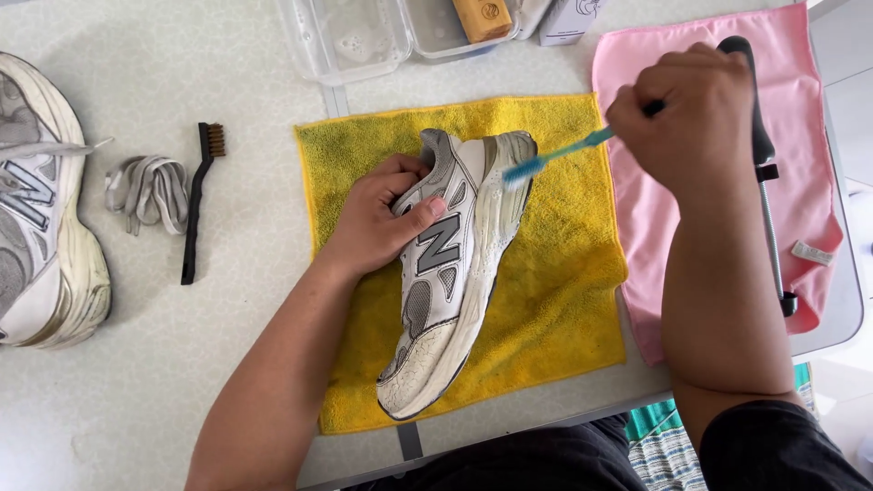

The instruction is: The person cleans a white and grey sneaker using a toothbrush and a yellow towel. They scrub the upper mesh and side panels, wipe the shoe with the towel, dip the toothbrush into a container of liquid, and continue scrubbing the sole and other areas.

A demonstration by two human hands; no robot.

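A grey and white sneaker (452, 273) lies on its side on a yellow cloth (555, 300), toe toward me. My left hand (377, 218) grips its heel opening, thumb across the upper. My right hand (696, 118) holds a teal toothbrush (555, 156); its bristle head touches the foamy white midsole near the heel.
A second sneaker (41, 209) sits at the left edge, with loose grey laces (145, 186) and a small black wire brush (198, 200) beside it. A pink cloth (800, 136) with a black-handled tool (768, 182) lies right. Clear plastic containers (364, 36) and a soap bar (482, 18) stand behind.
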